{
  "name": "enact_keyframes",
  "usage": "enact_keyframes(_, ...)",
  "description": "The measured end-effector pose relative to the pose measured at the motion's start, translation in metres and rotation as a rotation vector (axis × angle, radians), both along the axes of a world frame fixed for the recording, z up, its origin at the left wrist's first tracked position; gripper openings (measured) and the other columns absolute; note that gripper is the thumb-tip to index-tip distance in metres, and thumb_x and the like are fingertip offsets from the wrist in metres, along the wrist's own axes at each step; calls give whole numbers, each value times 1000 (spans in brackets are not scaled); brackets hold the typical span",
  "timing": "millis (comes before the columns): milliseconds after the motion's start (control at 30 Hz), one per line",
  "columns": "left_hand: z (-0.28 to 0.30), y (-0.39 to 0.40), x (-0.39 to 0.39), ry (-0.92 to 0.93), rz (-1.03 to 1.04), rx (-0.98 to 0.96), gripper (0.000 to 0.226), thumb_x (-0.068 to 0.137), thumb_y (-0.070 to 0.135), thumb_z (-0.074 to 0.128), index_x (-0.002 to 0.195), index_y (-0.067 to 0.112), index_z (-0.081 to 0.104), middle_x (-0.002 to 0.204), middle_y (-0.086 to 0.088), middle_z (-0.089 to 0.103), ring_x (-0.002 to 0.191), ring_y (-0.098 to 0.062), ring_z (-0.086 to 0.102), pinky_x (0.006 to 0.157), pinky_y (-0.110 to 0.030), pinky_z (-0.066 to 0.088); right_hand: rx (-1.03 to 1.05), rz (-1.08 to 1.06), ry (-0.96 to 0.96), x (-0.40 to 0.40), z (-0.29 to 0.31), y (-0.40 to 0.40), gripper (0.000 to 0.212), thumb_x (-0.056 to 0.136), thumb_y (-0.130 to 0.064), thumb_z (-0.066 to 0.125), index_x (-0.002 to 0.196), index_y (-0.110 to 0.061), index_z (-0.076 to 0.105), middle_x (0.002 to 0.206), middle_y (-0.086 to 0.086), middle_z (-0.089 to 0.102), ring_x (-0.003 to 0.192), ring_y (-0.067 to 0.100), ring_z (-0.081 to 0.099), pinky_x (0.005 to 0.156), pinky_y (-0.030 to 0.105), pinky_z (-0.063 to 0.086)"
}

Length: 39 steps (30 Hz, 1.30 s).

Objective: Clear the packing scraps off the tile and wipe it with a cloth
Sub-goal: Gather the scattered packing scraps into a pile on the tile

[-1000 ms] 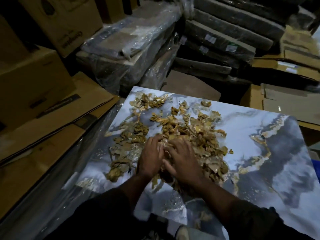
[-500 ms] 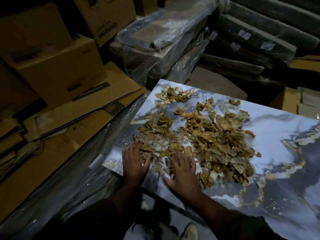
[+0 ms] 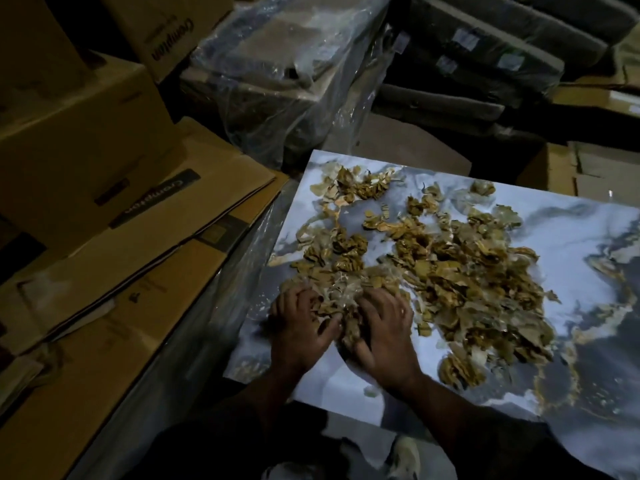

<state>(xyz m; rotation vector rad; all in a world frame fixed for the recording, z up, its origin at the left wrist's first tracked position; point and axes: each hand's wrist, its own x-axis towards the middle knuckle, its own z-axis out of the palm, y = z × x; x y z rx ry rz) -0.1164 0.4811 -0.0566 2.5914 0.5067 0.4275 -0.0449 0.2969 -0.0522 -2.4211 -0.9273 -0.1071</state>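
Both hands together, left hand (image 3: 298, 327) and right hand (image 3: 384, 334) cupping scraps (image 3: 450, 271) at the tile (image 3: 571, 237) near edge | bulk of the pile lies ahead and rightward, nearer the right hand | no cloth visible

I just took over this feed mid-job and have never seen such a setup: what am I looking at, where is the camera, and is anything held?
No machine here: a person works bare-handed, and the one camera sits on their head, looking down. The left hand and right hand curl round a bunch of brown packing scraps, which lie scattered over a glossy marble-patterned tile. Cardboard boxes stand to the left and plastic-wrapped bundles behind. No cloth shows.
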Motion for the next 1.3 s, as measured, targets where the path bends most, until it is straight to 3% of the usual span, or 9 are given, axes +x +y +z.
enact_keyframes(133, -5, 16, 12, 1, -132, 91, 79, 83, 70, 56, 140, 15, 52, 152, -11, 44, 144, -32, 37, 121, -54, 25, -118, 5, -10, 6, -2, 2, 81, 91, -71, 48, 158, -29, 30, 167, -1, 19, 157, 27, 7, 123, 61, 0)
enact_keyframes(233, -9, 16, 18, 74, -280, 32, 86, 88, 73, 47, 154, 18, 38, 162, -4, 34, 152, -25, 28, 126, -49, 17, -188, 1, -5, 8, -6, 6, 96, 84, -80, 51, 161, -31, 21, 170, -1, 10, 158, 30, 0, 121, 65, -3)
enact_keyframes(433, -13, -8, 28, 164, -395, -90, 76, 87, 68, 48, 149, 24, 41, 156, 0, 39, 146, -20, 33, 120, -37, 31, -292, -36, -39, 11, -13, 6, 80, 82, -68, 56, 150, -29, 44, 162, 5, 34, 149, 33, 27, 114, 58, 21)
enact_keyframes(533, -16, -19, 32, 109, -398, -95, 55, 89, 58, 54, 132, 23, 52, 135, 1, 52, 126, -21, 51, 106, -39, 45, -254, -100, -36, 6, -19, 3, 72, 76, -59, 62, 139, -26, 53, 150, 6, 45, 132, 33, 39, 99, 49, 33)
enact_keyframes(667, -18, -32, 43, 53, -330, -141, 32, 88, 48, 55, 113, 29, 48, 115, 9, 48, 108, -13, 50, 91, -36, 51, -137, -107, 0, 9, -17, 3, 52, 82, -44, 62, 127, -18, 60, 131, 6, 52, 109, 31, 47, 87, 42, 44)
enact_keyframes(933, 13, -49, 80, 6, -228, -385, 26, 89, 53, 46, 112, 41, 48, 109, 19, 54, 104, -11, 58, 83, -35, 53, 40, -252, 152, 33, 18, 3, 17, 85, -26, 64, 101, -20, 63, 96, -4, 56, 89, 19, 50, 69, 30, 36)
enact_keyframes(1100, 54, -81, 103, -231, -179, -664, 25, 98, 41, 42, 94, 20, 54, 89, 1, 56, 85, -22, 56, 75, -40, 48, 106, -358, 101, 44, 50, -14, 25, 81, -26, 66, 103, -14, 67, 99, 1, 61, 94, 19, 54, 73, 30, 43)
enact_keyframes(1200, 74, -100, 120, -273, -168, -724, 19, 99, 35, 44, 91, 21, 53, 87, -2, 58, 80, -20, 55, 71, -25, 42, 108, -405, 58, 57, 70, -30, 25, 79, -17, 72, 103, -12, 68, 98, 2, 62, 94, 23, 57, 72, 29, 42)
enact_keyframes(1300, 91, -122, 137, -274, -201, -817, 13, 98, 27, 46, 90, 19, 53, 86, -4, 58, 81, -23, 57, 72, -31, 44, 102, -460, 10, 71, 86, -51, 26, 79, -15, 76, 104, -11, 69, 99, 3, 63, 95, 22, 59, 72, 30, 44)
